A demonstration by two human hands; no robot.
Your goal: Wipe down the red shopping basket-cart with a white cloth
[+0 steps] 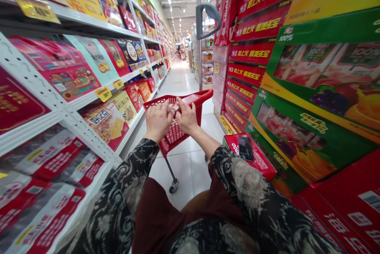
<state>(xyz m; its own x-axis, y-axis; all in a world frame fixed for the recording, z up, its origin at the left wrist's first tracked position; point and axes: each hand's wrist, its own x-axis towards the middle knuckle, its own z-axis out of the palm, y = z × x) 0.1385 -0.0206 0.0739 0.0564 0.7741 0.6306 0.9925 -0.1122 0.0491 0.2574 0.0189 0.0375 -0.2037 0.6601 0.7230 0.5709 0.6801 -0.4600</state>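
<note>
In front of me, over a red plastic shopping cart (178, 137), both my hands come together. My left hand (159, 120) has its fingers bent and pressed around a small whitish, crumpled bit (173, 107). From the other side my right hand (187, 116) pinches the same bit, its thumb and fingers closed. It looks like a wrapper or tissue, but is too small to be sure. The fingers hide most of it. Behind my hands show the cart's perforated wall and red handle bar.
White shelves (117, 84) with boxed snacks run along the left. Stacked red drink cartons (247, 52) and green juice boxes (326, 60) line the right. A red box (261, 161) with a dark phone-like object (246, 149) lies low at right. A grey pole with a handle (199, 20) stands beyond the cart.
</note>
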